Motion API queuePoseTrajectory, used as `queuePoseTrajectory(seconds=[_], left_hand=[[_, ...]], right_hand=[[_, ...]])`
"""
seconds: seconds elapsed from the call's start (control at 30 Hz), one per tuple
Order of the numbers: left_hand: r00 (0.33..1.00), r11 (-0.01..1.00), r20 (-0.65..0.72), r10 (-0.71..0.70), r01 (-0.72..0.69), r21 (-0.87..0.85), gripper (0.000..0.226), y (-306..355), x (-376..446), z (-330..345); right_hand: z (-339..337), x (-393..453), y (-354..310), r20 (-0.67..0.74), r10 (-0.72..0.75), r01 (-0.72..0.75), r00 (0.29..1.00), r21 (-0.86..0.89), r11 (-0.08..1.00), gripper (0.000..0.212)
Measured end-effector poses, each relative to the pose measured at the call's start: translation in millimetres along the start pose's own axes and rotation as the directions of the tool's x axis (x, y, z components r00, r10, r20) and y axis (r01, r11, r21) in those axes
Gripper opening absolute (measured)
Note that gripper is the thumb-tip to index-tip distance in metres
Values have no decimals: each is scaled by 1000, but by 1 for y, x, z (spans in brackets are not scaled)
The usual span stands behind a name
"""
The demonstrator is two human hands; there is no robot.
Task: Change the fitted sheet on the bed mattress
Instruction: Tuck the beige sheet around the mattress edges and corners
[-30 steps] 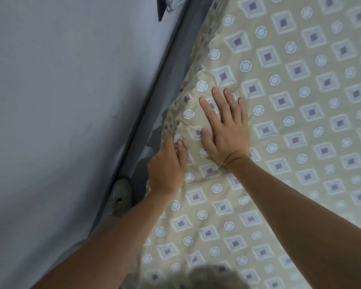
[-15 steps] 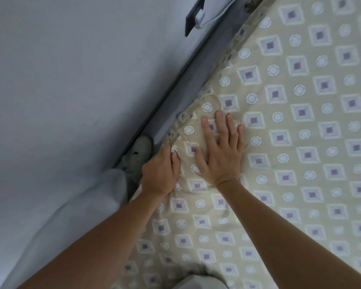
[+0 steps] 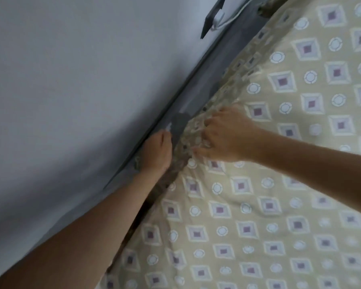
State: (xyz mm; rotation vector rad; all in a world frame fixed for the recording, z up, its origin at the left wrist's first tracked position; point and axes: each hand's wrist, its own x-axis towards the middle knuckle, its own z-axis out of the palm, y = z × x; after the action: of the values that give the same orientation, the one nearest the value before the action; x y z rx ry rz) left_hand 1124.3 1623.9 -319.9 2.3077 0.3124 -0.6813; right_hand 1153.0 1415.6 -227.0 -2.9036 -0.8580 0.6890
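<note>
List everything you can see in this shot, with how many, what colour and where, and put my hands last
Fitted sheet: one, beige with purple diamonds and white rings, over the mattress, filling the right and bottom; edge bunched beside the wall.
Wall: one, pale grey, left half.
Bed frame strip: one, dark grey, running diagonally between wall and sheet.
Dark bracket: one, on the wall at top, with a white cable beside it.
Left hand: one, down in the gap between frame and sheet edge; fingers hidden.
Right hand: one, fingers curled into the bunched sheet edge.
</note>
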Motion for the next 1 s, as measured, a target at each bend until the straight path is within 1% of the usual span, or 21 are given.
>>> queuePoseTrajectory(seconds=[0.03,0.07,0.1,0.17,0.2,0.27,0.33,0.4,0.43,0.5,0.53,0.6,0.67,0.7,0.73,0.77,0.8,0.83,0.9,0.93,1.0], left_hand=[[997,998,28,-67,67,18,39,-9,13,2],[990,993,77,-115,111,45,38,-17,22,5],[972,983,166,-164,148,108,38,-25,26,12],[896,972,385,-222,170,164,37,-34,27,28],[847,974,481,-225,188,126,41,-37,26,35],[762,937,612,-212,336,-93,56,-37,22,44],[724,900,672,-154,383,-206,64,-44,22,54],[726,885,678,-117,386,-261,68,-57,29,65],[729,871,673,-129,408,-275,75,-66,34,74],[722,847,672,-165,453,-279,94,-61,33,73],[738,847,651,-178,452,-280,93,-58,32,72],[799,882,573,-181,390,-265,68,-42,25,66],[851,922,508,-137,297,-248,44,-28,21,62],[864,926,486,-133,283,-251,38,-26,21,62],[869,919,478,-126,284,-274,36,-24,20,63],[859,899,499,-118,305,-313,37,-22,20,63],[834,874,541,-108,339,-349,42,-20,20,65],[798,849,595,-102,381,-365,52,-20,20,68],[723,792,680,-123,485,-372,61,-20,21,72],[675,765,724,-142,539,-352,65,-24,26,74],[541,743,824,-168,619,-255,71,-16,27,67]], right_hand=[[-4,7,5,98,11,-6,995,-57,998,67],[-8,12,9,150,23,-6,988,-113,994,68],[-10,15,12,173,18,5,985,-135,991,67],[-14,15,12,171,-25,51,985,-148,988,64],[-12,12,12,142,-52,74,988,-152,986,65],[-8,8,11,93,-74,87,993,-144,986,68],[-7,7,13,89,-78,90,993,-151,984,70],[-10,5,10,103,-71,84,992,-131,988,70],[-11,3,10,85,-81,91,993,-123,988,71],[-18,-4,9,67,-118,125,991,-100,987,76],[-22,-8,9,80,-123,129,989,-75,989,79],[-28,-15,9,93,-163,170,982,-75,983,75],[-30,-17,10,70,-255,265,964,-234,936,53],[-30,-18,9,72,-254,264,965,-300,917,44],[-31,-18,7,81,-240,253,967,-341,905,40],[-32,-18,7,80,-242,255,967,-341,905,39],[-33,-19,5,78,-236,249,969,-318,915,39],[-33,-20,4,82,-246,260,966,-291,921,40],[-38,-24,2,66,-291,298,954,-259,919,44],[-42,-24,-1,58,-295,300,954,-256,919,45],[-43,-23,-2,49,-228,233,972,-240,942,48]])
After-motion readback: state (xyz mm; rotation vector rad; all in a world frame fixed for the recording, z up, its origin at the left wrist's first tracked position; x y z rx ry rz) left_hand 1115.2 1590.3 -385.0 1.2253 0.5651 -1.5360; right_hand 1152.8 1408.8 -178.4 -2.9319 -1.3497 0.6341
